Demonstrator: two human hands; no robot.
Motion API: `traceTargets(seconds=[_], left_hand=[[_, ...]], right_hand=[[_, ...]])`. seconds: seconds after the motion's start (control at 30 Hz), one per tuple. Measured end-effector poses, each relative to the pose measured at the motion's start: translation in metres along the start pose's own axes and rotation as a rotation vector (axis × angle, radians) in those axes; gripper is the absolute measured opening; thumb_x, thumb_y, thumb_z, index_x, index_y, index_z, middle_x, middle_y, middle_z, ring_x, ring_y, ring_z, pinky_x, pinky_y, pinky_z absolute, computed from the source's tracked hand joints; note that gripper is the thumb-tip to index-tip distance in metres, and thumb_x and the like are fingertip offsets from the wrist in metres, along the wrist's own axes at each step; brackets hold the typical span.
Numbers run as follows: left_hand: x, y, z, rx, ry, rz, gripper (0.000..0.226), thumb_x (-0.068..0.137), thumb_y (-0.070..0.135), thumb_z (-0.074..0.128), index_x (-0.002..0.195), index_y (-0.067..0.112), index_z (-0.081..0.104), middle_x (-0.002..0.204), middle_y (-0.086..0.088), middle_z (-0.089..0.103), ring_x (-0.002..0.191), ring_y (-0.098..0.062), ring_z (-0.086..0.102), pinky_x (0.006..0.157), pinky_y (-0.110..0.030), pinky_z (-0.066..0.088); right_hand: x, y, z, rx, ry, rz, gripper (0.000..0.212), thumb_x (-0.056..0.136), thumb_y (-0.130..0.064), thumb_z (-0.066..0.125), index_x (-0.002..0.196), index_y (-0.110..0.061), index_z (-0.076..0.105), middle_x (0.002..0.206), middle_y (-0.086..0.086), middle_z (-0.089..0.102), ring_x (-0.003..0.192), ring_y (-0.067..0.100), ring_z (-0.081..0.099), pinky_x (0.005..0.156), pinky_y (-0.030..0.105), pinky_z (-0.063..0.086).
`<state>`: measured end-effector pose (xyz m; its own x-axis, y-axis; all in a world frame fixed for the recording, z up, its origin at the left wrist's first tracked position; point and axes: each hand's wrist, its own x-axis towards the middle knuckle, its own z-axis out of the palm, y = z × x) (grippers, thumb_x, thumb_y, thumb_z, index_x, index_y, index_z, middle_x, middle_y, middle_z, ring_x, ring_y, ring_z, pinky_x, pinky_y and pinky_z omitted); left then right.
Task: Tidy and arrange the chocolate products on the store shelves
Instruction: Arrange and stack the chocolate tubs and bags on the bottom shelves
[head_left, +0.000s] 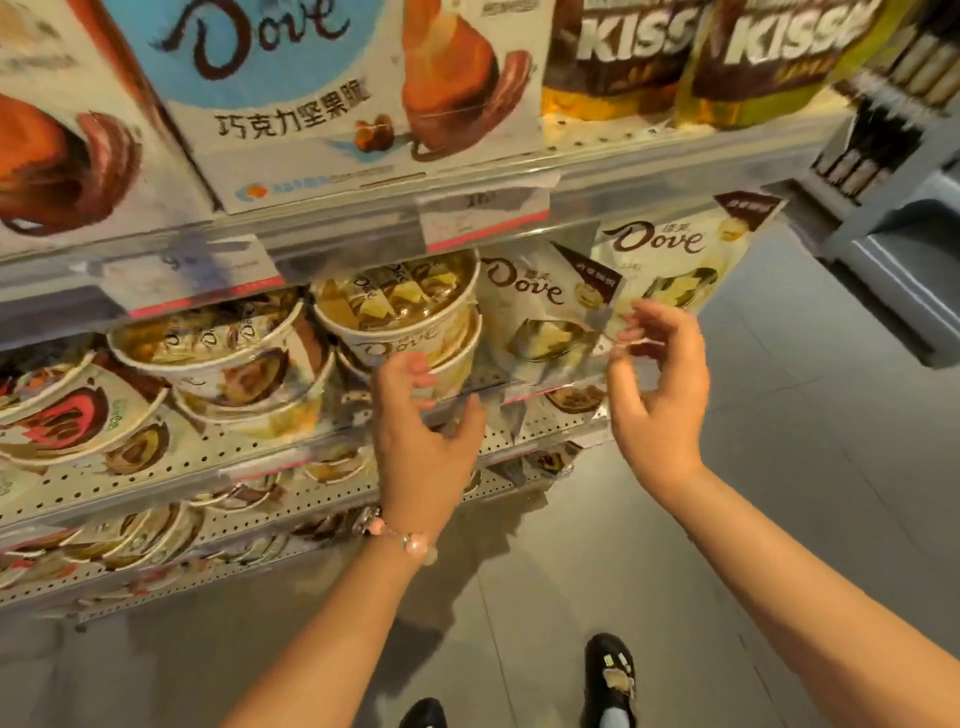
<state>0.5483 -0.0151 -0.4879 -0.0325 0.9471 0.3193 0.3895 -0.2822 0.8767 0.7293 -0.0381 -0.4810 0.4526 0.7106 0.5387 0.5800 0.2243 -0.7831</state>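
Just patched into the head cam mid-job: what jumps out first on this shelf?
Both hands are raised at the middle shelf: the left hand hovers, fingers loosely curled, in front of the stacked Dove tubs, and the right hand is at the Dove bags on the shelf's right end; whether it touches them is unclear. Above sit a large Dove box and Kisses bags.

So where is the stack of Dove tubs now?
In the head view the stack of Dove tubs stands on the middle shelf, left of the Dove bags and just behind the left hand.
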Motion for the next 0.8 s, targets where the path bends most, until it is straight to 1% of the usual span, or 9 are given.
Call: traceTargets(seconds=[0.13,0.2,0.27,0.37,0.43,0.5,0.63,0.73,0.8], left_hand=[[-0.002,0.019,0.068,0.076,-0.037,-0.066,0.060,0.068,0.027,0.081,0.113,0.014,0.044,0.105,0.000,0.048,0.096,-0.018,0.052,0.077,-0.025,0.047],[-0.003,0.030,0.094,0.125,0.027,-0.084,0.056,0.066,0.036,0.080,0.103,0.013,0.045,0.095,-0.001,0.048,0.082,-0.020,0.052,0.067,-0.030,0.048],[0.002,0.041,0.111,0.132,0.091,-0.054,0.056,0.064,0.042,0.078,0.098,0.015,0.042,0.085,-0.002,0.049,0.071,-0.019,0.052,0.060,-0.025,0.046],[0.017,0.056,0.122,0.232,0.151,0.203,0.059,0.066,0.039,0.078,0.104,0.020,0.037,0.091,-0.005,0.048,0.076,-0.015,0.049,0.067,-0.018,0.044],[0.029,0.059,0.122,0.418,0.150,0.462,0.059,0.069,0.036,0.073,0.112,0.015,0.038,0.102,-0.008,0.041,0.089,-0.020,0.043,0.080,-0.024,0.038],[0.038,0.055,0.119,0.547,0.114,0.574,0.059,0.072,0.035,0.070,0.118,0.012,0.041,0.107,-0.012,0.043,0.096,-0.025,0.041,0.084,-0.030,0.038],[0.050,0.056,0.110,0.641,-0.119,0.491,0.059,0.076,0.047,0.056,0.122,0.011,0.053,0.091,-0.011,0.061,0.084,-0.025,0.057,0.070,-0.031,0.048],[0.062,0.069,0.102,0.632,-0.263,0.411,0.034,0.081,0.044,0.058,0.094,0.013,0.063,0.071,-0.005,0.063,0.060,-0.021,0.059,0.056,-0.029,0.051],[0.067,0.073,0.103,0.583,-0.281,0.346,0.020,0.082,0.032,0.068,0.083,0.012,0.063,0.067,-0.005,0.066,0.053,-0.016,0.055,0.054,-0.028,0.050]], right_hand=[[0.037,0.051,-0.049,-0.030,0.070,0.081,0.039,0.080,0.003,0.056,0.117,-0.008,0.047,0.103,-0.011,0.045,0.094,0.011,0.050,0.084,0.035,0.047],[0.054,0.075,-0.065,-0.067,0.047,0.152,0.043,0.082,-0.005,0.061,0.122,-0.008,0.045,0.108,-0.008,0.044,0.097,0.002,0.047,0.087,0.031,0.046],[0.069,0.095,-0.074,-0.094,-0.043,0.241,0.054,0.082,-0.014,0.067,0.128,-0.011,0.040,0.116,-0.003,0.041,0.101,0.003,0.045,0.090,0.028,0.045],[0.086,0.117,-0.078,-0.111,-0.154,0.359,0.073,0.078,-0.022,0.075,0.137,-0.016,0.032,0.126,-0.003,0.039,0.111,0.008,0.043,0.094,0.025,0.041],[0.098,0.127,-0.077,-0.091,-0.201,0.423,0.084,0.075,-0.025,0.078,0.142,-0.018,0.027,0.135,0.000,0.039,0.120,0.010,0.041,0.099,0.026,0.039],[0.107,0.134,-0.076,-0.033,-0.256,0.478,0.088,0.073,-0.023,0.080,0.143,-0.019,0.026,0.139,0.000,0.040,0.126,0.011,0.039,0.104,0.027,0.036],[0.118,0.142,-0.070,0.145,-0.354,0.526,0.075,0.072,-0.010,0.079,0.135,-0.019,0.038,0.129,-0.005,0.050,0.119,0.008,0.044,0.086,0.006,0.038],[0.122,0.152,-0.064,0.231,-0.379,0.565,0.056,0.075,-0.004,0.075,0.121,-0.020,0.049,0.122,0.001,0.060,0.115,0.016,0.056,0.091,0.030,0.051],[0.125,0.156,-0.061,0.283,-0.379,0.587,0.041,0.079,-0.003,0.071,0.114,-0.018,0.056,0.114,0.003,0.066,0.108,0.018,0.061,0.088,0.036,0.054]])
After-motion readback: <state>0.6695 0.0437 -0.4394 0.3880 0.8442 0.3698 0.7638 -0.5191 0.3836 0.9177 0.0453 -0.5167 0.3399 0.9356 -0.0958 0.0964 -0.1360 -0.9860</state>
